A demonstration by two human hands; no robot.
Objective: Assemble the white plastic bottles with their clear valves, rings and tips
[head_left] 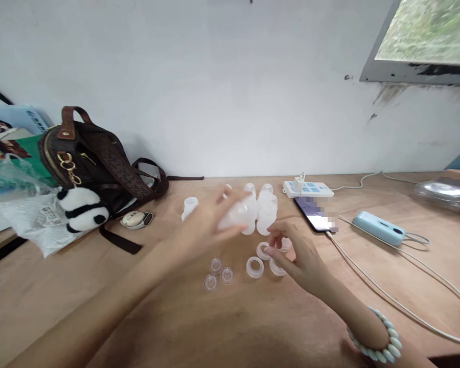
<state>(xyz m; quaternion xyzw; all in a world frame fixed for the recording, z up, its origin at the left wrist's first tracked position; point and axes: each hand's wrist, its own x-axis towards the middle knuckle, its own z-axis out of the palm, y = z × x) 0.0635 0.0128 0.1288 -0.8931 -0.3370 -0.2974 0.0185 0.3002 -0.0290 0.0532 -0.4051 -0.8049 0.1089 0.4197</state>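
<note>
Head view: wooden tabletop point(168, 317) along a white, scuffed wall point(176, 87); window point(433, 36) far right. Left hand point(207, 220) blurred, fingers wide around a translucent container point(237, 217), holding it mid-tabletop, in front of standing bottles point(267, 204). Right hand point(302, 255) over white rings point(255, 274), fingers loosely bent, thumb apart; ring contact can't be told. Clear caps point(227, 276) near, left of rings. Left: backpack point(99, 148), panda plush point(85, 208). Right: power strip point(322, 191), phone point(308, 210), light-blue device point(379, 228).

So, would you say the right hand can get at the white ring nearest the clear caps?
Probably yes: the right hand is close by, and nothing appears to lie over that white ring.
</note>
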